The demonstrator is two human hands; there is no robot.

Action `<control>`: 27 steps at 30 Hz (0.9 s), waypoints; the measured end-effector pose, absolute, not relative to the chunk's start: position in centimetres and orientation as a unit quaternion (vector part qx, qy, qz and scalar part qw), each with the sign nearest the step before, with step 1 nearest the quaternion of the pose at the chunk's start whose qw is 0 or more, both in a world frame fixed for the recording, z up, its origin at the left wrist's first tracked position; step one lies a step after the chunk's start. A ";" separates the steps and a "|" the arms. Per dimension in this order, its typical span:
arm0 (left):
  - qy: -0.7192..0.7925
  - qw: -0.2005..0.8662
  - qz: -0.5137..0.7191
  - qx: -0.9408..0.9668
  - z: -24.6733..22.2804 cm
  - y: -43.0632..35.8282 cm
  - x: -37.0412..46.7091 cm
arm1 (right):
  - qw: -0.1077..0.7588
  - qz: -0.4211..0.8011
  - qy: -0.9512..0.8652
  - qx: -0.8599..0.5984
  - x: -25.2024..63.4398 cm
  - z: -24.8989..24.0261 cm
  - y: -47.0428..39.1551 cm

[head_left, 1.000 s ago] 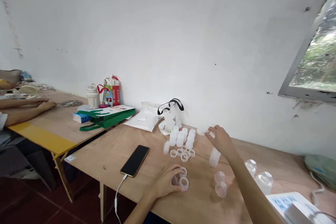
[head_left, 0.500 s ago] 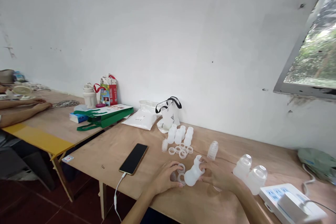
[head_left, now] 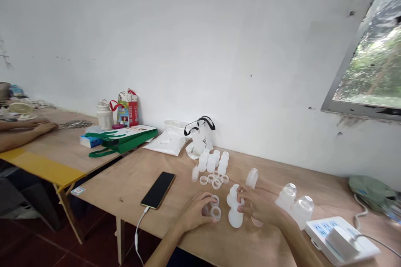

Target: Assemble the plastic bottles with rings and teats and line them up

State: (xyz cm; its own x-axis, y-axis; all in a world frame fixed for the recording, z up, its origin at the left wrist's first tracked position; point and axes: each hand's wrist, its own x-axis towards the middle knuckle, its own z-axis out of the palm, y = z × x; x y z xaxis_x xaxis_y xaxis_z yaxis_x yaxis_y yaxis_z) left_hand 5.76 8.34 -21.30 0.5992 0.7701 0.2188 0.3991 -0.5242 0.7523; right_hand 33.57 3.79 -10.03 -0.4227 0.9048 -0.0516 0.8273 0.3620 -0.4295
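My right hand [head_left: 255, 206] has its fingers closed against a translucent white bottle [head_left: 235, 217] with a bulging, waisted body, just above the table. Part of the bottle is behind my fingers. To its left, my left hand [head_left: 196, 212] lies on the table with thumb and fingers apart, curved about two clear rings [head_left: 215, 213]. Something translucent shows inside that curve, too hidden to name. A clear domed cap [head_left: 252, 178] stands beyond my right hand, and part of a pale round piece [head_left: 257, 222] shows under it.
Behind my hands are several white bottles [head_left: 222, 163], loose rings [head_left: 216, 183] and a small ribbed clear piece [head_left: 195, 173]. Two capped bottles [head_left: 303, 212] and a white device [head_left: 341, 238] stand right. A cabled phone [head_left: 158, 190] lies left. Another person's hands [head_left: 45, 125] rest at the far left table.
The bottle in my right hand has gone from tilted to more upright and shifted slightly right. My left hand stays by the rings. The view has turned slightly.
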 end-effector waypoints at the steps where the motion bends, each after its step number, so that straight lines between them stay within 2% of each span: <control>1: 0.350 0.336 0.278 0.829 -21.3 8.4 5.7 | 0.092 0.203 -0.818 -0.530 33.5 -10.1 3.8; 5: 0.343 0.332 0.284 0.832 -21.4 8.4 5.7 | 0.093 0.224 -0.804 -0.543 33.1 -10.2 3.3; 11: 0.349 0.334 0.284 0.828 -21.1 8.3 5.8 | 0.148 0.264 -0.781 -0.546 32.9 -10.3 2.4; 18: 0.352 0.338 0.281 0.826 -21.2 8.2 5.7 | 0.192 0.236 -0.773 -0.557 33.1 -11.3 2.3; 24: 0.366 0.339 0.269 0.824 -20.6 8.0 5.8 | 0.229 0.140 -0.779 -0.567 33.1 -12.4 1.4; 27: 0.362 0.341 0.273 0.823 -20.6 8.1 5.9 | 0.309 0.033 -0.757 -0.575 32.3 -13.9 0.3</control>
State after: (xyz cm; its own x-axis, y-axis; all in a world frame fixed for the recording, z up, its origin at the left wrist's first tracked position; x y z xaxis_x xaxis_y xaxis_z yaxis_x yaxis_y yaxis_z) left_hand 5.88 8.09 -20.59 0.5888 0.7824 0.2027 0.4100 -0.5053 0.7593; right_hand 32.32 0.32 -13.90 -0.1480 0.8908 0.4297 0.8496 0.3369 -0.4058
